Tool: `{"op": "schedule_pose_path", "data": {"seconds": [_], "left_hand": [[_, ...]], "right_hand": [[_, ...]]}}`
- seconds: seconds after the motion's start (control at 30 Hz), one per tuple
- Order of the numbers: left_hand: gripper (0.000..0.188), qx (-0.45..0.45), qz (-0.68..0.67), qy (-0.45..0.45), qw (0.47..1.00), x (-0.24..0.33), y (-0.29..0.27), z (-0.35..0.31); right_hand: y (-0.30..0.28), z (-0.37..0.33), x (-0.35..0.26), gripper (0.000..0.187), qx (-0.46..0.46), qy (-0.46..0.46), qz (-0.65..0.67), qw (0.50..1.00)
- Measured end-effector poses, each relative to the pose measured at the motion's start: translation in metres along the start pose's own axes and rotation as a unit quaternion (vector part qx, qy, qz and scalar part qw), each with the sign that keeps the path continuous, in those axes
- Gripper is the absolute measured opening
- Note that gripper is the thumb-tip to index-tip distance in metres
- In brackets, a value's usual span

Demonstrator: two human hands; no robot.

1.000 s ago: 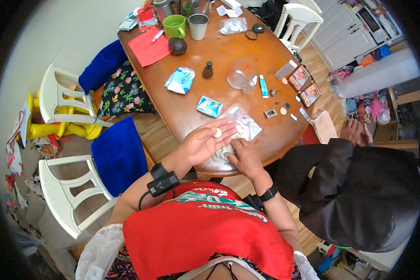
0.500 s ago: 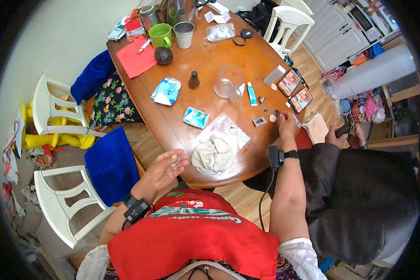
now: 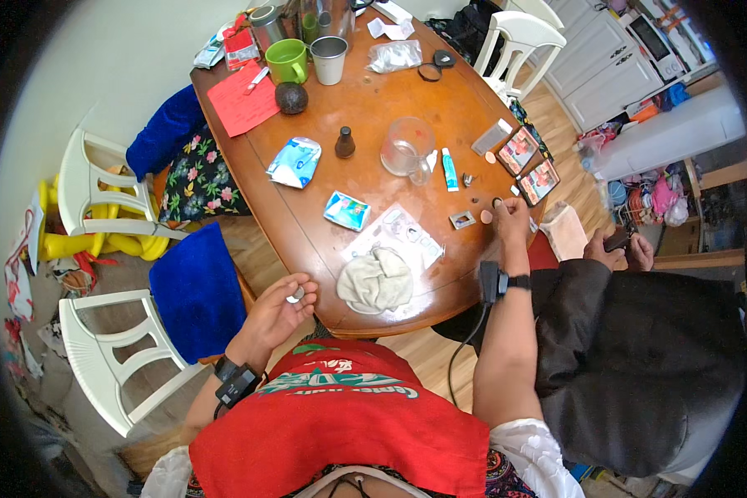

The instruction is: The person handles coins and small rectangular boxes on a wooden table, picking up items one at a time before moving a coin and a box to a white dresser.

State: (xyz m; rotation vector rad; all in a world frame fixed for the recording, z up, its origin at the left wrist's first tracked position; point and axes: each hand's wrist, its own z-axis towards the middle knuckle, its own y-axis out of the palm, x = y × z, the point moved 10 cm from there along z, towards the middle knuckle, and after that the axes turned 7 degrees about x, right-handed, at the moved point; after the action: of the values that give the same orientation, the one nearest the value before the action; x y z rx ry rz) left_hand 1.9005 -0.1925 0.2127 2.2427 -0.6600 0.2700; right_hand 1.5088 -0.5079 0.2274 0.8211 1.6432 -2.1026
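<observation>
Palm up beside the table's near left edge, my left hand [image 3: 280, 311] has its fingers curled round a small silvery disc [image 3: 295, 295]. To its right lies a crumpled whitish cloth [image 3: 375, 280], on a printed clear sheet [image 3: 402, 236]. At the table's right side my right hand [image 3: 513, 221] pinches a small dark round piece [image 3: 496, 202]. Close by are a small pale disc [image 3: 486, 217], a small rectangular metal-framed piece [image 3: 462, 219] and a little metal part [image 3: 467, 179]. A teal-and-white tube [image 3: 449, 169] lies farther back.
A glass mug [image 3: 407, 148], a dark bottle [image 3: 345, 143] and two blue-white packets, one a tissue pack [image 3: 347, 211], stand or lie mid-table. An open palette-like case [image 3: 529, 164] is at the right edge. Another person in a dark jacket [image 3: 639, 349] sits close on my right.
My left hand has drawn slightly left and down, its fingers curling more round the silvery disc. My right hand has shifted slightly, with the dark round piece now between its fingertips.
</observation>
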Motion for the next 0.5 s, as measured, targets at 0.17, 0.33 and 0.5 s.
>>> {"op": "schedule_pose_path", "data": {"seconds": [0.17,0.33,0.5], "left_hand": [[0.026,-0.052,0.004,-0.013,0.999,-0.010,0.017,0.009],[0.030,-0.093,0.024,-0.042,0.995,-0.023,0.058,0.016],[0.034,-0.136,0.019,-0.066,0.988,-0.038,0.090,0.018]], "right_hand": [[0.019,-0.090,-0.072,0.011,-0.147,0.242,0.634,0.720],[0.019,-0.135,-0.112,0.009,-0.215,0.251,0.676,0.659],[0.012,-0.150,-0.118,0.010,-0.217,0.238,0.637,0.700]]}}
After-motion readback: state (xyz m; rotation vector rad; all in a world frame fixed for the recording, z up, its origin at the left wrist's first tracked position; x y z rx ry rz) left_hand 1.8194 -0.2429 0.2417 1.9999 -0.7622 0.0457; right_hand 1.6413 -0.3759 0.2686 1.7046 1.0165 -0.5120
